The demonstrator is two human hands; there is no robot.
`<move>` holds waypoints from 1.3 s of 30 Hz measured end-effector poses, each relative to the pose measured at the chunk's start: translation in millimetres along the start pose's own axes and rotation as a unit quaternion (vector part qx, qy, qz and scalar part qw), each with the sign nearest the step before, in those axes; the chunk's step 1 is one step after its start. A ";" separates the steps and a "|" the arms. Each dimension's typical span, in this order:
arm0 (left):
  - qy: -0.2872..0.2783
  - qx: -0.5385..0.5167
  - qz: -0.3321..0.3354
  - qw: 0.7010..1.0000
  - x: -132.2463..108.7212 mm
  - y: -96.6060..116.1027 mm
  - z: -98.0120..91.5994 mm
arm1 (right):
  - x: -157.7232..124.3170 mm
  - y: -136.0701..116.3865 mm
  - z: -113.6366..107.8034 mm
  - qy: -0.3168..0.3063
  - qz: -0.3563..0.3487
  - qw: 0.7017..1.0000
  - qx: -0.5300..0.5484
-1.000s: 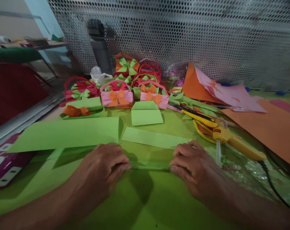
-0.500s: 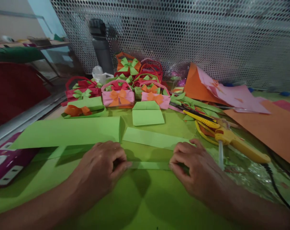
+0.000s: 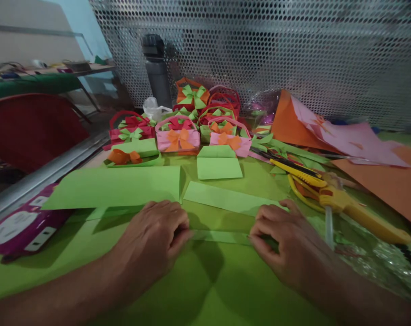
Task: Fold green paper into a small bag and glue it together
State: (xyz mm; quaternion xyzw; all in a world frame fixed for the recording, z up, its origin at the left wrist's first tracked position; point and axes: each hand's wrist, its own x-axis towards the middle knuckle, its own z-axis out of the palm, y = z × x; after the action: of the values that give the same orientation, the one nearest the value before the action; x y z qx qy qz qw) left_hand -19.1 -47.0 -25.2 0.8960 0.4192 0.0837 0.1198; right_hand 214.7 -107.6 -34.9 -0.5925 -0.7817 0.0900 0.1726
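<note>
A narrow light-green paper strip (image 3: 222,237) stretches between my two hands, low over the green work surface (image 3: 205,290). My left hand (image 3: 158,237) pinches its left end between thumb and curled fingers. At the other end my right hand (image 3: 282,237) grips the strip in the same way. Just beyond lies a wider green paper strip (image 3: 229,198), whose right end reaches behind my right hand. A large curved green paper sheet (image 3: 117,185) rests past my left hand. Farther back sits a small folded green paper piece (image 3: 219,163).
Several small paper handbags with bows (image 3: 178,138) stand at the back, near a grey bottle (image 3: 158,77). To the right lie a yellow glue gun (image 3: 365,215), a yellow cutter knife (image 3: 298,173) and orange paper sheets (image 3: 378,181). A purple case (image 3: 22,226) lies at left.
The whole view has shifted, so everything appears a little farther right. Both hands keep their hold on the narrow strip, with hardly any change in pose.
</note>
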 end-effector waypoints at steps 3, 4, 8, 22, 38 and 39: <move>-0.001 -0.002 0.004 1.000 0.4 0.2 0.0 | 0.4 -0.3 0.5 0.003 0.001 1.000 -0.003; -0.003 -0.001 0.003 1.000 0.4 0.3 -0.2 | 0.5 -0.6 0.5 0.003 0.001 1.000 -0.005; -0.007 0.000 0.006 1.000 0.0 -0.5 -0.3 | 1.1 -2.3 -1.0 -0.002 0.004 1.000 -0.018; 0.011 0.047 0.037 0.998 -0.2 2.0 -3.5 | 0.4 -6.8 -8.5 -0.040 -0.010 0.996 -0.082; 0.007 0.174 0.039 0.984 -3.1 3.8 -10.7 | -5.2 -16.1 -4.0 -0.038 -0.189 0.955 -0.225; 0.019 0.195 0.042 0.980 -4.5 3.9 -12.2 | -5.2 -16.1 -4.0 -0.036 -0.188 0.956 -0.223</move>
State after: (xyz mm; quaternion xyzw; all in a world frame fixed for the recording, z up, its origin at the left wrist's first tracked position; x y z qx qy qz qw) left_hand -22.2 -51.1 -12.7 0.9174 0.3913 0.0227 -0.0688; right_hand 203.0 -117.4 -26.5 -0.4548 -0.8847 -0.0995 0.0215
